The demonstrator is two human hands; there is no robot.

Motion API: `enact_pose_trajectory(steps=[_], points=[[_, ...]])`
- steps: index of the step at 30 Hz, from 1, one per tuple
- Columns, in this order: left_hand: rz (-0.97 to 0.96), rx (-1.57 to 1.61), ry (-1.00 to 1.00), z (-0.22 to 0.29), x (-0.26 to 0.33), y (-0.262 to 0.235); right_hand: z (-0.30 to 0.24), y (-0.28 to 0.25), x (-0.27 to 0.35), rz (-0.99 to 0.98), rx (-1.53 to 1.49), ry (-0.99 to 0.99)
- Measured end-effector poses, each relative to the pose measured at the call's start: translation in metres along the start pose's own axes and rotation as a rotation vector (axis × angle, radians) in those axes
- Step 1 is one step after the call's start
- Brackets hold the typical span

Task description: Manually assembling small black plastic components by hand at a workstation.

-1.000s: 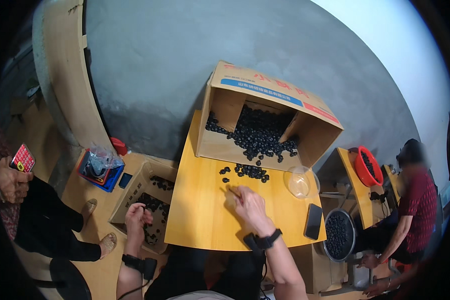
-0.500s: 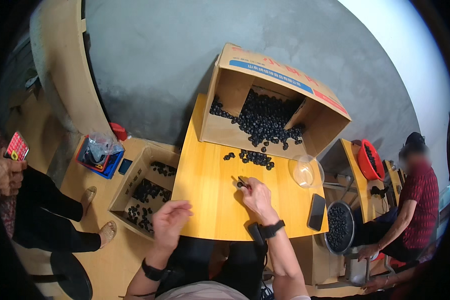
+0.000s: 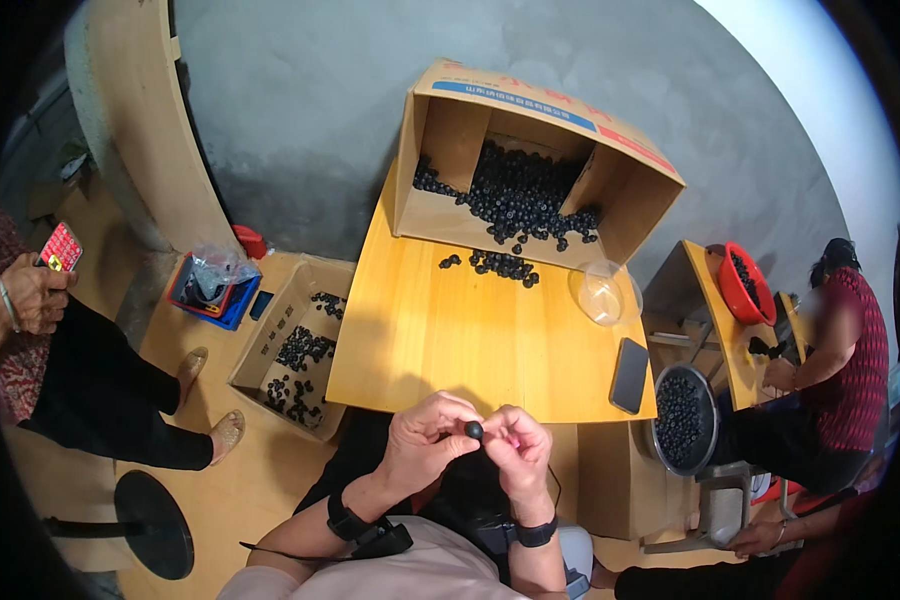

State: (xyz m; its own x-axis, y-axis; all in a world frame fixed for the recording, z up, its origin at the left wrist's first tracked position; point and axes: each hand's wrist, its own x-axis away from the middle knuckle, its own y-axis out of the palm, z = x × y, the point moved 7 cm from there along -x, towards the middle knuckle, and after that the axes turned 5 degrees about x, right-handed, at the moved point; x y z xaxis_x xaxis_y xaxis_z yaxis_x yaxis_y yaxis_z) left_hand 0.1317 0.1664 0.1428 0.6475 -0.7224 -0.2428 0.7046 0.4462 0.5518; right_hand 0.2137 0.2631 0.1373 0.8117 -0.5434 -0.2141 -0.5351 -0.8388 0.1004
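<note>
Just off the table's near edge, my two hands meet around a small round black part (image 3: 473, 430). The thumb and fingers of my left hand (image 3: 428, 446) pinch it from one side. My right hand (image 3: 523, 458) closes on it from the other side, with some fingertips hidden. Similar black parts (image 3: 503, 266) lie in a loose group on the yellow table (image 3: 440, 345). Behind them a cardboard box (image 3: 630, 215) rests on its side with a heap of black parts (image 3: 530, 190) spilling toward its opening.
A clear plastic tub (image 3: 602, 295) and a phone (image 3: 628, 375) lie at the table's right. On the floor at left stands an open carton (image 3: 255, 370) holding black parts. A person holds a red calculator-like object (image 3: 61, 246); another sits right, by a metal basin (image 3: 711, 425) and a red basin (image 3: 734, 318).
Both hands have drawn back off the table and come together. The black part, earlier in my right hand over the table, is now between both hands. The view has shifted slightly.
</note>
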Motion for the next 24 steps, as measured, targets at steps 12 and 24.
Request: enact_pose_trajectory(steps=[12, 24], points=[[-0.084, -0.065, 0.005, -0.001, 0.004, 0.000, 0.001, 0.000, 0.007, -0.058, 0.072, 0.149], [-0.063, 0.168, -0.152, -0.023, 0.001, -0.014, -0.042, 0.006, 0.016, 0.020, 0.648, -0.309]])
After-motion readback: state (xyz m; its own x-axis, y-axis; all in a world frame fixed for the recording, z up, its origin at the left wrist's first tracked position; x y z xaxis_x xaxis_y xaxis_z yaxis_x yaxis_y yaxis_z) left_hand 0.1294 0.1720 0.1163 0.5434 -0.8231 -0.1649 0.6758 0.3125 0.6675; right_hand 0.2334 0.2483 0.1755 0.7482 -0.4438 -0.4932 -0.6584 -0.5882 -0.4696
